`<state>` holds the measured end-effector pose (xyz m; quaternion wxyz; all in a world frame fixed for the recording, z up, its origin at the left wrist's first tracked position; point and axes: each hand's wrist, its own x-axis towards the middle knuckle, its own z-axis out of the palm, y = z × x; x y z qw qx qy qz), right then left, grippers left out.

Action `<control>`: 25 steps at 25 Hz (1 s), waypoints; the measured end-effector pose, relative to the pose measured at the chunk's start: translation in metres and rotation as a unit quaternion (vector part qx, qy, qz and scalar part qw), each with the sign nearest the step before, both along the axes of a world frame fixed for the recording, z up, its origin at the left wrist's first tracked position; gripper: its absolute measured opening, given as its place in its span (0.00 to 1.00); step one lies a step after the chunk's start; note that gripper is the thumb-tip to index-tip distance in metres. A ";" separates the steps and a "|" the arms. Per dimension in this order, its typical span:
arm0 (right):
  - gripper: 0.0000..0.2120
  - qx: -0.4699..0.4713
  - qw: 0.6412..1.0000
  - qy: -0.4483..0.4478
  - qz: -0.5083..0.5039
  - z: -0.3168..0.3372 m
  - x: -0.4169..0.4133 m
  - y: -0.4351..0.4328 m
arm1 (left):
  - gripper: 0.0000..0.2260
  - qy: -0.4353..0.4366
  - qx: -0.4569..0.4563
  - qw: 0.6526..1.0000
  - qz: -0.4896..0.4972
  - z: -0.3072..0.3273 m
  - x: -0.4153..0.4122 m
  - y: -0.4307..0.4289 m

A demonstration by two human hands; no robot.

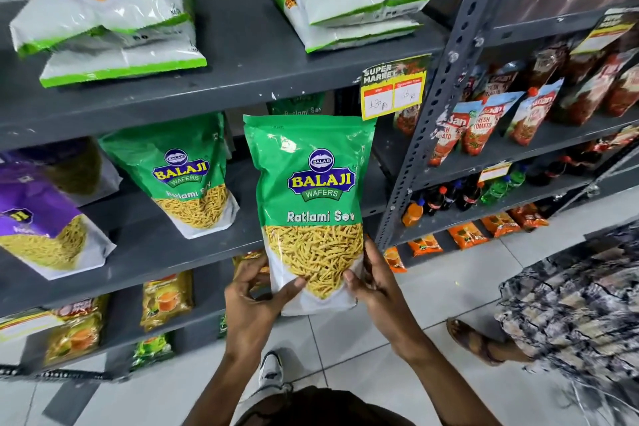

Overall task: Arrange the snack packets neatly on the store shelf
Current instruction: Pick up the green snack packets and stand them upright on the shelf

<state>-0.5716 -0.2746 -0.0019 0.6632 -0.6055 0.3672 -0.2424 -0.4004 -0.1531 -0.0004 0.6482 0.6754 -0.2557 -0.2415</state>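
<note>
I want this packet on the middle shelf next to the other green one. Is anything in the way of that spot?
Nothing visible blocks it. Both hands hold the packet in front of the bare shelf right of the green packet. Another green packet sits far back.

Ketchup pouches [484, 124] upright on right rack; soda bottles [460, 195] one shelf below; sandalled foot [473, 342] on floor tiles [363, 367]

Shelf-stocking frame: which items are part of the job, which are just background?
In the job:
- Ratlami Sev packet, held by left hand and right hand
- second Ratlami Sev packet on the middle shelf
- purple packet

Background:
- ketchup pouches
- soft drink bottles
- price tag
- bystander's sandalled foot
</note>
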 end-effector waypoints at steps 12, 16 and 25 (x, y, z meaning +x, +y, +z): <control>0.31 -0.022 0.995 0.099 0.000 -0.017 0.043 -0.060 | 0.20 -0.042 0.103 0.993 -0.028 -0.034 0.038 -0.068; 0.30 -0.095 0.989 0.106 -0.028 -0.006 0.074 -0.107 | 0.27 -0.066 0.112 0.991 -0.018 -0.036 0.064 -0.125; 0.29 -0.136 0.978 0.142 -0.071 -0.018 0.117 -0.179 | 0.31 -0.059 0.129 0.990 -0.005 -0.048 0.081 -0.210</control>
